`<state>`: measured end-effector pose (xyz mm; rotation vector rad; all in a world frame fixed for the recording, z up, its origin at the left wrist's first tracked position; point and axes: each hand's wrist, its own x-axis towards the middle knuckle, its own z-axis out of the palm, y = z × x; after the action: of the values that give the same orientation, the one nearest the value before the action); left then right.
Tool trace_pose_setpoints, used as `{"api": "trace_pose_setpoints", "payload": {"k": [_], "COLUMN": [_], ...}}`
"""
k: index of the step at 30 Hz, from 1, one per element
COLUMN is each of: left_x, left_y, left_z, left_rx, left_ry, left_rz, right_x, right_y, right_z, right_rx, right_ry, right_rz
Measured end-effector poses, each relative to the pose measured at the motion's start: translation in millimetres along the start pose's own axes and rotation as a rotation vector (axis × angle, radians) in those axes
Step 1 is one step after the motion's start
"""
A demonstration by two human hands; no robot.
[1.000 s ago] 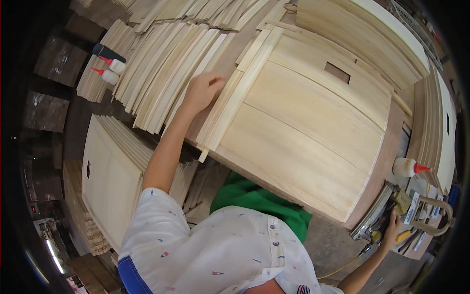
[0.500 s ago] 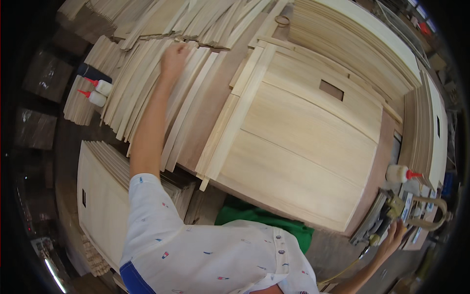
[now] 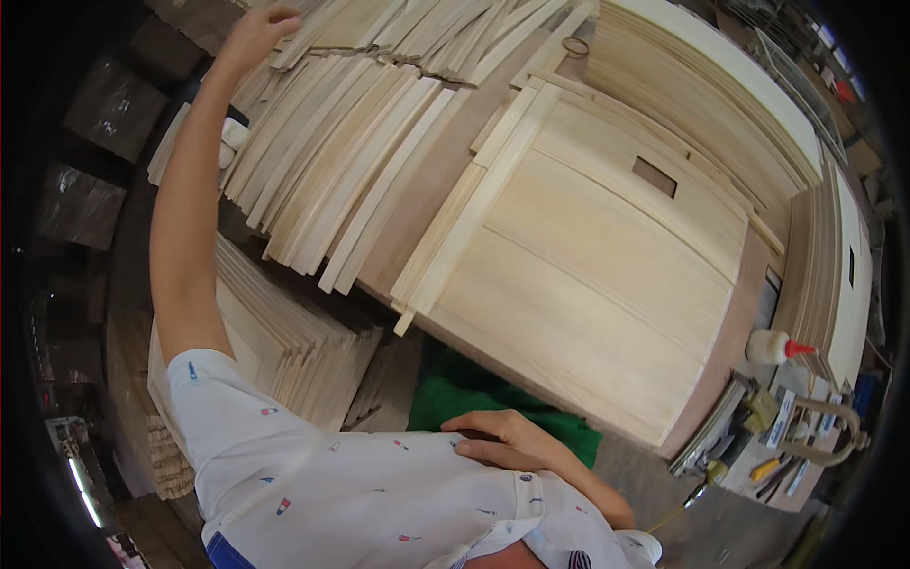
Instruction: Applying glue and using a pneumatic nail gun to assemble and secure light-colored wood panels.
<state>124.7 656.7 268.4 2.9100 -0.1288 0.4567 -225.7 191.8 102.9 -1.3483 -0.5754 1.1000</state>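
My left hand (image 3: 258,38) is stretched out to the far left, above the far ends of several narrow wooden strips (image 3: 327,142). Its fingers reach out loosely, and I see nothing held in them. My right hand (image 3: 507,438) lies in front of my shirt with its fingers extended and slightly apart, empty, near a green cloth (image 3: 455,384). A pale wooden panel (image 3: 578,270) with a small rectangular cutout lies on the bench, with long strips (image 3: 483,204) along its left side. White bottles (image 3: 233,135) are partly hidden behind my left forearm.
Stacked panels (image 3: 701,95) stand at the back right. At the right edge are a glue bottle (image 3: 768,347) with a red tip, a clamp-like curved tool (image 3: 839,438) and a yellow-handled tool (image 3: 764,469). More stacked panels (image 3: 294,341) stand below the strips. A ring (image 3: 575,46) lies behind.
My left hand has moved left and farther away over the strips. My right hand has left the tools at the right and come in to my shirt front. The view has shifted slightly.
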Motion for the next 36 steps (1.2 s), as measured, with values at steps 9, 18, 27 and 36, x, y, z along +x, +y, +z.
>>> {"api": "trace_pose_setpoints", "payload": {"k": [9,18,27,36], "left_x": [122,218,272,271], "left_y": [-27,-95,-79,46], "left_z": [167,294,335,305], "left_rx": [-0.099,-0.006,-0.311,-0.874], "left_ry": [-0.034,0.006,0.001,-0.315], "left_rz": [-0.125,-0.382,-0.358,-0.186], "right_x": [36,93,119,109], "right_y": [-37,-83,-59,-72], "right_z": [-79,-124,-156,-164], "right_rx": [0.026,0.547,0.774,0.914], "right_ry": [0.029,0.071,0.206,0.259], "right_rz": [0.104,0.487,0.433,0.550]}}
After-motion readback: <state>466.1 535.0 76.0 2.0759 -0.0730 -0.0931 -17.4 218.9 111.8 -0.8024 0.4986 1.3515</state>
